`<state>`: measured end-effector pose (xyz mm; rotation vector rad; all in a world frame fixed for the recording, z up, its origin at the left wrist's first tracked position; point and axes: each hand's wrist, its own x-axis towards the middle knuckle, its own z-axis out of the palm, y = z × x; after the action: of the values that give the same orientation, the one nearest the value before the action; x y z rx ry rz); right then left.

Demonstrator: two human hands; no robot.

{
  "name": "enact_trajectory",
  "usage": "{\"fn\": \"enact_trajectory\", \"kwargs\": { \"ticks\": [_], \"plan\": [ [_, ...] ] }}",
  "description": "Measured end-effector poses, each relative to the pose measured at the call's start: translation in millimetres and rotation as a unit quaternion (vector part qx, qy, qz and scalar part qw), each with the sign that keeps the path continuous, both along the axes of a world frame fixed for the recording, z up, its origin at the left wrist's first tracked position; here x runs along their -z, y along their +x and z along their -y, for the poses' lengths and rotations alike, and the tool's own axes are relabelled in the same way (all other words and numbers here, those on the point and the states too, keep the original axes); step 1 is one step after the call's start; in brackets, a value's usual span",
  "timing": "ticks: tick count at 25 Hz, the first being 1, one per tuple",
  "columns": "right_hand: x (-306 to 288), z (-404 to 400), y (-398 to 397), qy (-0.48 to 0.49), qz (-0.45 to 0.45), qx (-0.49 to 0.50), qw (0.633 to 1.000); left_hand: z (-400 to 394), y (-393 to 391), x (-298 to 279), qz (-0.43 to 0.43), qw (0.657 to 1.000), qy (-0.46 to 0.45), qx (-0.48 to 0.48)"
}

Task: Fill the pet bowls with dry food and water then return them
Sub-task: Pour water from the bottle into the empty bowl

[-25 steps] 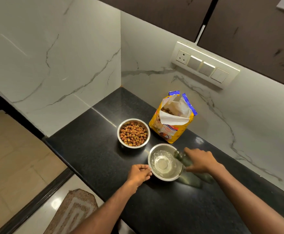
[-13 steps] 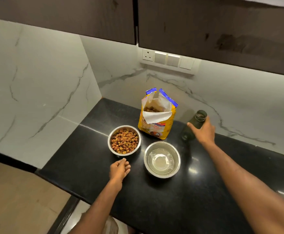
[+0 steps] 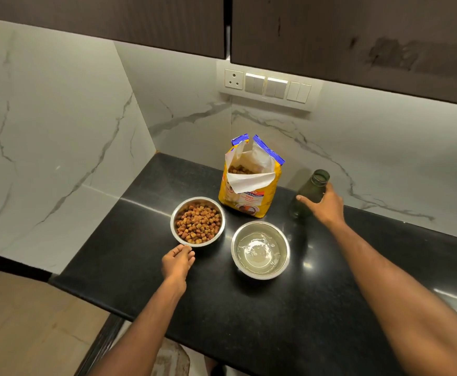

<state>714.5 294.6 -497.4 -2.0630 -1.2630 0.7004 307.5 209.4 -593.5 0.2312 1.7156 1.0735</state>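
Since half a second ago: left hand slid forward to the near rim of the food bowl, fingertips now at the steel edge; right hand kept on the green bottle, bottle settled upright on the counter. A second ago, that bottle tilted low beside the water bowl, left hand at that bowl's rim instead.

Landmark: yellow kibble bag, standing open near the back wall, top torn and flaps up, brown pellets visible inside.

Food bowl just in front and to the left of the bag, heaped with brown kibble. Water bowl in front of the bag, slightly right, holding clear water, near the food bowl but apart from it. Green bottle to the right of the bag, uncapped, apart from it, close to the marble backsplash.

Left hand: fingers bunched together and loosely curled, tips at the food bowl's rim; cannot tell whether actually gripping it. Right hand: fingers and thumb wrapped round the bottle's body below the neck.

Above and behind the bag, a socket and switch panel under dark wall cabinets.
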Motion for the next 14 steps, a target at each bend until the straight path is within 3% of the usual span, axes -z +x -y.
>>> {"fn": "enact_trajectory", "kwargs": {
  "ticks": [5,9,11,14],
  "plan": [
    [22,52,-21,-0.030,0.014,0.088,0.996,-8,-5,7,0.001,1.000,0.005,0.002],
    [55,96,-58,-0.148,0.029,-0.063,0.987,-13,-4,11,-0.003,1.000,0.017,-0.006],
    [61,101,-63,-0.154,-0.002,-0.059,0.986,-14,-2,10,0.009,1.000,0.022,-0.011],
    [60,103,-67,-0.156,-0.118,-0.032,0.980,-13,3,3,0.036,0.999,0.018,-0.032]
  ]
}}
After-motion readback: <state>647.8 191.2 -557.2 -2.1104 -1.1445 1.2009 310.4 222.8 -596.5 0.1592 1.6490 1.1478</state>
